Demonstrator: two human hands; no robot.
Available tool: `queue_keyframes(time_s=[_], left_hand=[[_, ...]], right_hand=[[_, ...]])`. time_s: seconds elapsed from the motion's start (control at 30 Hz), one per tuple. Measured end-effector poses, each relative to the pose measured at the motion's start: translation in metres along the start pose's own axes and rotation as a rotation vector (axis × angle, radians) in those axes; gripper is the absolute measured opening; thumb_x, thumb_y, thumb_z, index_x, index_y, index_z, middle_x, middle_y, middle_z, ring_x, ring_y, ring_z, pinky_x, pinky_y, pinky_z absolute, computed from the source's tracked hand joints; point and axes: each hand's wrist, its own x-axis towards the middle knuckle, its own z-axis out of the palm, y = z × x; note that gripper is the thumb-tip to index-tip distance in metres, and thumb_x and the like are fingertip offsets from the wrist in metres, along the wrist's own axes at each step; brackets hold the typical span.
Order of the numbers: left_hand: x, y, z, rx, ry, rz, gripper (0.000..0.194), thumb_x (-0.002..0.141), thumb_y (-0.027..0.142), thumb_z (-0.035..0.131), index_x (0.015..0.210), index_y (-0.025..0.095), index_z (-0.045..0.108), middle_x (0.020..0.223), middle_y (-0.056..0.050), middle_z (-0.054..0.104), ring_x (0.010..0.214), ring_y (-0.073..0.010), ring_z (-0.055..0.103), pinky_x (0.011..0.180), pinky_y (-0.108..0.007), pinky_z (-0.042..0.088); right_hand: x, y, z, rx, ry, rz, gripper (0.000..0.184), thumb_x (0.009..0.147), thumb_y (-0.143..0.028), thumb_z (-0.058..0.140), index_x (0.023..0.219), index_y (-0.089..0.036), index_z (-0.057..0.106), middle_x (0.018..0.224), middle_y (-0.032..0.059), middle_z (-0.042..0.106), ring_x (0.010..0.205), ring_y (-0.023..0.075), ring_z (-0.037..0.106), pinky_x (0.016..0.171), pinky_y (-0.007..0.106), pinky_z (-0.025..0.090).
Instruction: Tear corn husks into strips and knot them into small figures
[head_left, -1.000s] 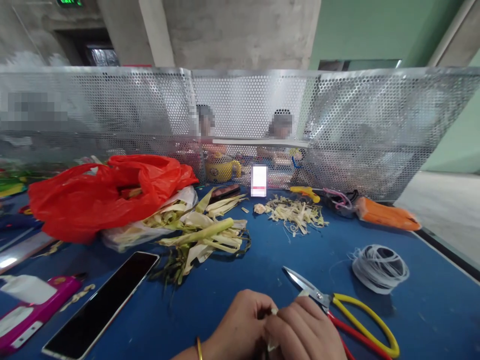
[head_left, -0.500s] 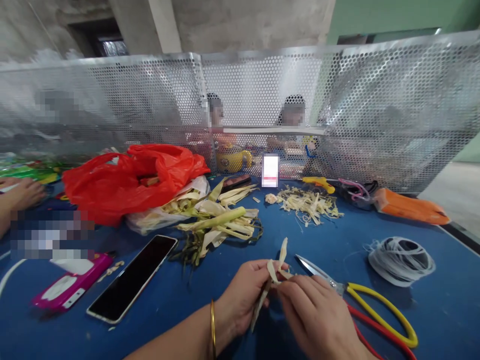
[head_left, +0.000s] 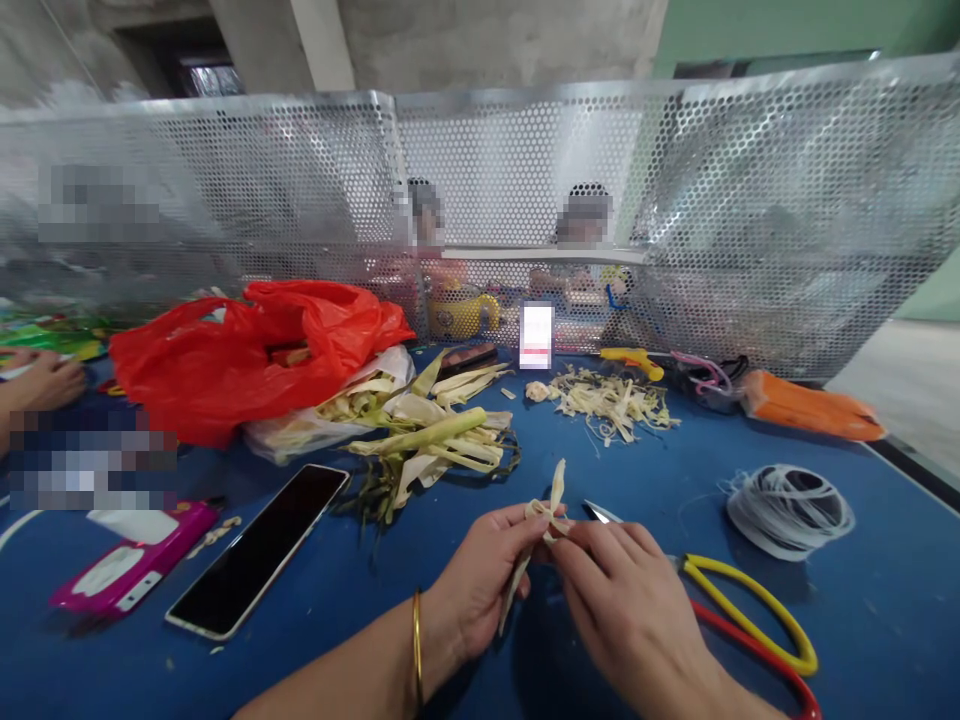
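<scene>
Both my hands meet at the near edge of the blue table (head_left: 622,470). My left hand (head_left: 484,580), with a gold bangle on its wrist, pinches a pale strip of corn husk (head_left: 551,505) that is knotted into a small loop, one end sticking up and one hanging down. My right hand (head_left: 637,615) is closed on the same husk strip from the right. Scissors with yellow and red handles (head_left: 739,620) lie just behind and under my right hand, their blade tip showing beside my fingers.
A pile of corn husks (head_left: 420,440) and a red plastic bag (head_left: 247,350) lie to the left. A phone (head_left: 259,550), a pink case (head_left: 124,580), husk shreds (head_left: 611,405), a coil of white cord (head_left: 787,500) and an orange tool (head_left: 810,412) surround my hands. A perforated metal screen (head_left: 675,200) stands behind; another person's hand (head_left: 41,380) rests at far left.
The view has tipped down and my hands have risen into view. The husk strip, first hidden between my fingers, now shows as a tightened knot with an end sticking up.
</scene>
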Motion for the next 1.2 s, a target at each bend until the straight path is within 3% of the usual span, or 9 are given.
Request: queue_keyframes(time_s=[0.17, 0.27, 0.53, 0.7, 0.77, 0.83, 0.97, 1.1, 1.2], left_hand=[[0.001, -0.006, 0.000, -0.116, -0.057, 0.010, 0.037, 0.063, 0.031, 0.080, 0.093, 0.011, 0.070, 0.082, -0.006, 0.068, 0.070, -0.0108, 0.059, 0.063, -0.019, 0.042], [-0.001, -0.008, 0.002, -0.101, -0.049, 0.007, 0.038, 0.058, 0.031, 0.083, 0.088, 0.009, 0.071, 0.084, -0.009, 0.069, 0.076, -0.0139, 0.062, 0.073, -0.022, 0.044], [0.002, -0.007, 0.000, -0.062, -0.094, 0.030, 0.034, 0.059, 0.031, 0.082, 0.084, 0.009, 0.073, 0.076, -0.006, 0.068, 0.069, -0.0106, 0.058, 0.065, -0.018, 0.040], [0.001, -0.010, 0.000, -0.053, -0.060, -0.012, 0.038, 0.058, 0.033, 0.083, 0.087, 0.010, 0.073, 0.075, -0.005, 0.067, 0.066, -0.0107, 0.057, 0.063, -0.019, 0.041], [0.000, -0.011, 0.001, -0.042, -0.059, -0.020, 0.039, 0.058, 0.033, 0.083, 0.087, 0.010, 0.073, 0.078, -0.006, 0.068, 0.067, -0.0116, 0.058, 0.063, -0.020, 0.041], [0.001, -0.011, 0.000, -0.039, -0.072, -0.006, 0.036, 0.060, 0.033, 0.082, 0.086, 0.010, 0.073, 0.080, -0.007, 0.068, 0.071, -0.0131, 0.059, 0.066, -0.021, 0.042], [0.003, -0.009, -0.001, 0.025, -0.055, 0.054, 0.033, 0.066, 0.035, 0.076, 0.089, 0.010, 0.073, 0.081, -0.009, 0.069, 0.073, -0.0147, 0.060, 0.072, -0.024, 0.044], [0.004, -0.007, -0.001, 0.092, -0.032, 0.088, 0.034, 0.070, 0.038, 0.073, 0.090, 0.011, 0.073, 0.078, -0.008, 0.069, 0.070, -0.0145, 0.061, 0.071, -0.025, 0.045], [0.002, -0.006, 0.001, 0.089, -0.039, 0.095, 0.035, 0.067, 0.041, 0.076, 0.086, 0.011, 0.073, 0.075, -0.007, 0.068, 0.065, -0.0136, 0.059, 0.070, -0.026, 0.046]], right_hand=[[-0.002, -0.008, 0.007, -0.059, -0.069, -0.244, 0.025, 0.087, -0.014, 0.051, 0.110, -0.016, 0.060, 0.096, 0.0068, 0.063, 0.090, 0.0229, 0.055, 0.091, 0.040, 0.038], [-0.003, -0.012, 0.015, -0.100, -0.112, -0.361, 0.017, 0.087, -0.019, 0.054, 0.102, -0.015, 0.062, 0.095, 0.0075, 0.062, 0.098, 0.0257, 0.055, 0.103, 0.045, 0.033], [0.001, -0.006, 0.008, 0.049, -0.090, -0.214, 0.014, 0.093, -0.018, 0.046, 0.097, -0.018, 0.060, 0.094, 0.0052, 0.063, 0.091, 0.0200, 0.056, 0.088, 0.039, 0.042], [0.001, -0.010, 0.010, 0.004, -0.158, -0.350, 0.010, 0.091, -0.017, 0.050, 0.090, -0.018, 0.060, 0.085, 0.0041, 0.061, 0.088, 0.0208, 0.056, 0.099, 0.042, 0.037], [0.000, -0.011, 0.011, 0.035, -0.135, -0.328, 0.013, 0.091, -0.015, 0.048, 0.087, -0.017, 0.060, 0.083, 0.0041, 0.060, 0.086, 0.0203, 0.056, 0.099, 0.042, 0.037], [0.000, -0.009, 0.010, 0.142, -0.059, -0.222, 0.018, 0.092, -0.012, 0.042, 0.091, -0.017, 0.060, 0.085, 0.0046, 0.061, 0.083, 0.0190, 0.056, 0.091, 0.040, 0.042], [0.001, 0.003, 0.006, 0.376, 0.148, 0.188, 0.018, 0.093, -0.016, 0.042, 0.090, -0.020, 0.059, 0.091, 0.0064, 0.062, 0.083, 0.0180, 0.057, 0.074, 0.031, 0.045], [0.002, 0.011, 0.012, 0.601, 0.039, 0.571, 0.020, 0.093, -0.030, 0.045, 0.077, -0.021, 0.054, 0.070, 0.0006, 0.060, 0.064, 0.0148, 0.056, 0.056, 0.024, 0.043], [0.002, 0.011, 0.017, 0.745, -0.082, 0.723, 0.023, 0.093, -0.038, 0.045, 0.078, -0.021, 0.052, 0.061, -0.0025, 0.059, 0.054, 0.0135, 0.054, 0.048, 0.022, 0.039]])
